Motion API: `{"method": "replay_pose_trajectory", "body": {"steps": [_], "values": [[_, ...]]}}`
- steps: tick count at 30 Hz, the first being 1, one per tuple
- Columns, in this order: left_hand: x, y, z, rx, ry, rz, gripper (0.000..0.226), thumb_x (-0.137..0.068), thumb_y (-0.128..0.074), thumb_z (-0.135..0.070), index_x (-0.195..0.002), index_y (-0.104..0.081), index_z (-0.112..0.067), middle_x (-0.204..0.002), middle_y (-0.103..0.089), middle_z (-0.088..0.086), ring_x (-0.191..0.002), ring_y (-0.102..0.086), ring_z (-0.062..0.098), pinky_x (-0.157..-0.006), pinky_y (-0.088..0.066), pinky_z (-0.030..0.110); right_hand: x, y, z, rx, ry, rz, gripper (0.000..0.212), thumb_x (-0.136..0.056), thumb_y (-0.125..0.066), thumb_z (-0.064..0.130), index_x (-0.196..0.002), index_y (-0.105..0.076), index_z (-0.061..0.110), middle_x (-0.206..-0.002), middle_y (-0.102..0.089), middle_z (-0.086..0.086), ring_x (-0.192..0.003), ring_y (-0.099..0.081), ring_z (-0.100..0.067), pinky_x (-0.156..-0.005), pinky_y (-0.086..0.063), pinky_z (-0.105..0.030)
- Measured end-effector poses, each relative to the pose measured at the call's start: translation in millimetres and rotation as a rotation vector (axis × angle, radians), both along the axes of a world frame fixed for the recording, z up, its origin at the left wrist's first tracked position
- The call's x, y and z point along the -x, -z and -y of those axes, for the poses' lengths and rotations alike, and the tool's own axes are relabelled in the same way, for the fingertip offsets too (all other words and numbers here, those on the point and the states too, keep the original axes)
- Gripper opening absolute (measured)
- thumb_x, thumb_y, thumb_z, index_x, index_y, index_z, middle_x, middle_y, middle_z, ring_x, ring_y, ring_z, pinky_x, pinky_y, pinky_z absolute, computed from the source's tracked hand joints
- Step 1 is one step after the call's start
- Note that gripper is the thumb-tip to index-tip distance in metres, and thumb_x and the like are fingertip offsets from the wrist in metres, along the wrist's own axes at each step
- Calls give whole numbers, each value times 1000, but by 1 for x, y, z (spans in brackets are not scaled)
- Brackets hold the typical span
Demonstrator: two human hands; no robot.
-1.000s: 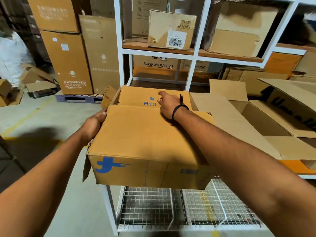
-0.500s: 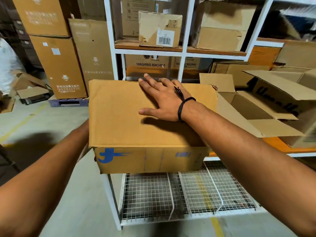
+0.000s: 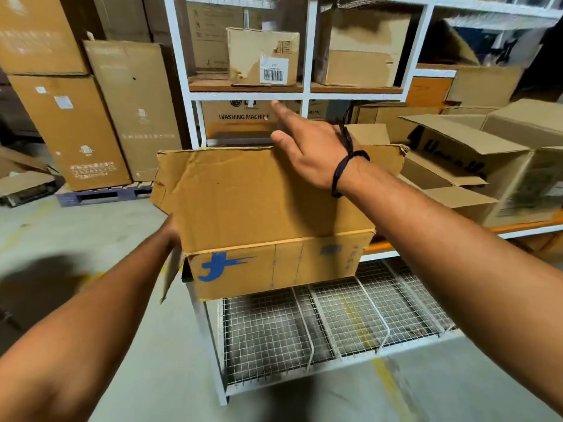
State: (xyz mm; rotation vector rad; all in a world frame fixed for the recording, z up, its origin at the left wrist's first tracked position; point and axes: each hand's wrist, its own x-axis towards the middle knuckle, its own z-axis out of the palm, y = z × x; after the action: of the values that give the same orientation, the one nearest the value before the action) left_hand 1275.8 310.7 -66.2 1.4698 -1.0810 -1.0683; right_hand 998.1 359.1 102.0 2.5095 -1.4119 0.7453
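The cardboard box (image 3: pixel 259 208) is mid-frame, above the wire shelf (image 3: pixel 304 330). Your right hand (image 3: pixel 307 153) is spread over its far edge. Your left hand (image 3: pixel 172 231) meets its left side; I cannot tell its grip.

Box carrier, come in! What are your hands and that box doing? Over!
Left hand against the cardboard box, left side, fingers hidden. Right hand open over its far edge. Open boxes crowd its right.
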Motion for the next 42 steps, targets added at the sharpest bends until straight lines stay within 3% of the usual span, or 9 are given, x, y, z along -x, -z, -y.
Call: {"method": "replay_pose_trajectory", "body": {"steps": [4,6,10,14,23,27,32,37,42], "values": [[-33,10,6,107,72,251,35,-101,-33,-27,-126,-48,-7,-122,-57,12,-106,-58,21,-88,-51,32,-9,-3,-8,-31,51,-4,50,-103,-33,35,-151,-22,27,-155,-32,3,-141,-31,-18,-113,-24,-32],[-69,38,32,135,151,534,60,-91,-29,-53,-138,-41,-17,-148,-38,7,-136,-37,27,-111,-32,48,-10,-3,-12,-76,23,-7,49,-103,-34,28,-151,-24,26,-156,-28,3,-143,-26,-15,-114,-15,-26],[-73,32,10,248,238,853,69,-92,-14,-66,-151,-15,-31,-160,-9,-8,-148,-4,17,-120,-8,44,-4,-6,-27,-197,7,-6,49,-103,-35,23,-150,-24,31,-156,-27,7,-144,-22,-11,-112,-10,-22],[-72,38,1,260,301,863,60,-98,-16,-51,-152,-7,-28,-160,-4,-5,-147,1,16,-120,-4,39,-1,-3,-45,-249,10,16,47,-104,-34,22,-149,-26,31,-155,-25,10,-139,-19,0,-105,-6,-8],[-72,37,5,240,374,833,61,-98,-17,-50,-152,-2,-28,-160,-2,-5,-147,-2,13,-119,-4,35,2,15,-84,-290,35,49,59,-91,-32,32,-149,-22,28,-151,-19,17,-141,-13,2,-115,-6,-16],[-71,38,4,273,386,790,62,-98,-19,-50,-152,-4,-27,-160,-3,-4,-147,-3,13,-119,-6,35,10,28,-106,-434,67,58,67,-87,-37,30,-149,-16,36,-155,-10,17,-139,-5,9,-105,1,0],[-69,30,1,429,391,789,55,-99,-20,-45,-151,-4,-34,-158,0,-12,-144,3,7,-117,-3,34,9,33,-115,-597,103,-25,75,-95,-52,14,-149,-6,40,-158,2,14,-141,3,3,-112,1,-21],[-64,28,0,458,472,753,54,-100,-24,-43,-151,-11,-33,-158,-2,-13,-145,2,8,-119,-3,35,-7,55,-108,-677,165,-201,79,-93,-54,42,-149,2,44,-157,13,15,-146,9,-11,-118,1,-52],[-64,27,1,418,452,735,51,-101,-29,-39,-150,-18,-32,-158,-8,-14,-144,-3,6,-115,-4,29,-24,89,-89,-634,149,-365,92,-87,-55,59,-151,8,36,-159,17,4,-147,8,-19,-115,0,-50]]}}
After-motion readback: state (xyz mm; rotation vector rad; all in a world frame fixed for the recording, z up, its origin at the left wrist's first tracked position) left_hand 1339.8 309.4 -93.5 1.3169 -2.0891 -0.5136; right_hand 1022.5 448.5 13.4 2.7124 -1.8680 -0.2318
